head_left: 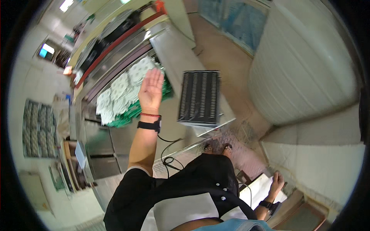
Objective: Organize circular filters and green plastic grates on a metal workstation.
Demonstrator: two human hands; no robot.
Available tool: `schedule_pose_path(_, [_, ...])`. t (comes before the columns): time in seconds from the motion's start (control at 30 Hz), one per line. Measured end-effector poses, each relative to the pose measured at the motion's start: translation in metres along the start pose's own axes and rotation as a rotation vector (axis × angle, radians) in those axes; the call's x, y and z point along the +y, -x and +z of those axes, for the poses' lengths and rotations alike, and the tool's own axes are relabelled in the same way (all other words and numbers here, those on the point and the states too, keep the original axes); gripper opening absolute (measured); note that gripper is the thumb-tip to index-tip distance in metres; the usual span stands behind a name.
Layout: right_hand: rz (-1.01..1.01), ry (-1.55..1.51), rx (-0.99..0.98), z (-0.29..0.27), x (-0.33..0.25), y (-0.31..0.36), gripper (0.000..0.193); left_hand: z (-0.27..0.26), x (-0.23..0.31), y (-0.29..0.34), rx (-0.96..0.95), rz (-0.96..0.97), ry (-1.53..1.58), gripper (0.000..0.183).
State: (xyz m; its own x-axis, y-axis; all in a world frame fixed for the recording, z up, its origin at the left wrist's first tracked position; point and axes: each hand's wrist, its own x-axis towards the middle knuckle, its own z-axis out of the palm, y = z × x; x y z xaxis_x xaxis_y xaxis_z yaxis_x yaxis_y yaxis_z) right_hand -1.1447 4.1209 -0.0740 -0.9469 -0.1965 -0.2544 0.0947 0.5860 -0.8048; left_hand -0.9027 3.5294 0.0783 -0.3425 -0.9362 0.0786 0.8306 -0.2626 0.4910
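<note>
White and green sheets (118, 91) lie on the metal tabletop (174, 57), their long pile slanting from near left to far right, mostly left of the flat, empty left hand (151, 91), far from the right hand (276, 183), whose grip I cannot tell.

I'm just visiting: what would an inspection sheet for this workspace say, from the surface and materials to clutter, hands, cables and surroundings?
Surface: metal counter, shiny.
Job's things: patterned white pieces heaped with green pieces.
Clutter: black slotted box on the counter's right part.
Hands: left hand open, palm facing the camera, in front of the heap, contact unclear; right hand off to the right, its grip unclear.
Cables: black cable, loosely looped.
Surroundings: large pale ribbed container at right; brownish floor.
</note>
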Motion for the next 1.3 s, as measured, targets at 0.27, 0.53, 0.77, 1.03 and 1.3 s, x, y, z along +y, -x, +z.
schedule_pose_path(0.27, [-0.187, -0.139, -0.536, 0.1, -0.113, -0.03, 0.014, -0.031, 0.071, 0.112, 0.067, 0.023, 0.129, 0.055])
schedule_pose_path(0.53, [-0.509, 0.135, -1.008, 0.179, -0.169, 0.056, 0.018, -0.075, 0.175, 0.229, 0.393, 0.267, -0.323, 0.046])
schedule_pose_path(0.77, [-0.778, 0.228, -1.245, 0.251, -0.215, 0.145, 0.027, -0.103, 0.282, 0.289, 0.736, 0.73, -1.318, 0.022])
schedule_pose_path(1.03, [-0.939, 0.062, -1.307, 0.436, -0.393, 0.281, 0.03, -0.158, 0.343, 0.222, 0.783, 0.746, -1.721, 0.035])
schedule_pose_path(1.3, [-0.956, -0.267, -1.041, 0.617, -0.676, 0.207, 0.012, -0.22, 0.393, 0.105, 0.902, 0.715, -2.265, 0.06])
